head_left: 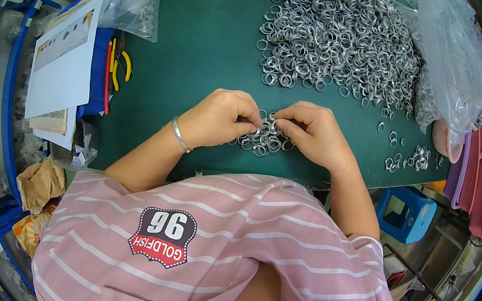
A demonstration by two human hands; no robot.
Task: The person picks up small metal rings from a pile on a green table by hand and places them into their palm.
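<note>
A small heap of silver-coloured metal rings (263, 144) lies on the green table close in front of my body. From its left side my left hand (218, 117) reaches in, thumb and forefinger bent together at the heap's edge. What sits between those fingertips is hidden. My right hand (314, 134) comes from the other side, its thumb and forefinger pinched on a ring at the top of the heap. Both hands' fingertips are close together, a narrow gap between them. A plain metal bangle (180, 135) circles my left wrist.
A large mound of rings (345, 40) covers the far right of the green table (201, 37). Clear plastic bags (454, 56) stand beside it, with a few loose rings (419, 157) nearer. At left are paper sheets (62, 62) and yellow-handled pliers (122, 67). A blue stool (406, 214) stands below the right edge.
</note>
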